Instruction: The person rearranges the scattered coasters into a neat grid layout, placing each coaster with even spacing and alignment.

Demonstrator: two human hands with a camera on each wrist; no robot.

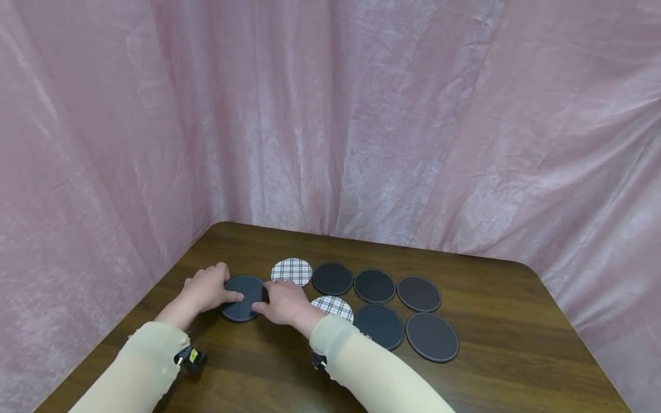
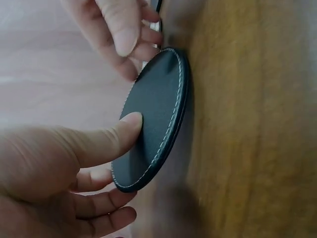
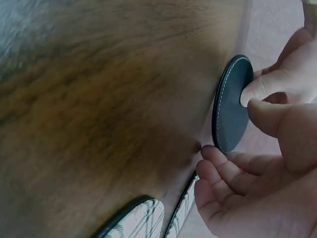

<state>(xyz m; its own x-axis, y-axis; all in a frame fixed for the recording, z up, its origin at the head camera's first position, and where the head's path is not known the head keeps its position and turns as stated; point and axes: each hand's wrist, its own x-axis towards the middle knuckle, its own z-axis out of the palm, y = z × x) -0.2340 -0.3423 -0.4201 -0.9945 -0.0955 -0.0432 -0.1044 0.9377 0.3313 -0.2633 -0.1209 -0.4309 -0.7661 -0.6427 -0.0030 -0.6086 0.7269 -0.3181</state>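
My left hand (image 1: 205, 288) pinches a round black coaster (image 1: 241, 287) by its left side, thumb on the dark face and fingers at the edge and underneath. White stitching runs round the coaster's rim in the left wrist view, where it is tilted and held just off the wooden surface. On its other side is my right hand (image 1: 286, 302), fingers loosely bent at the coaster's near edge in the right wrist view. The right thumb hovers over the face; whether those fingertips touch the coaster I cannot tell.
Right of the hands, coasters lie flat in two rows on the brown wooden table (image 1: 516, 332). A plaid coaster (image 1: 291, 269) starts the back row, another plaid coaster (image 1: 334, 307) the front; several black ones, including a black coaster (image 1: 432, 337), follow. Pink curtains (image 1: 361, 115) hang behind.
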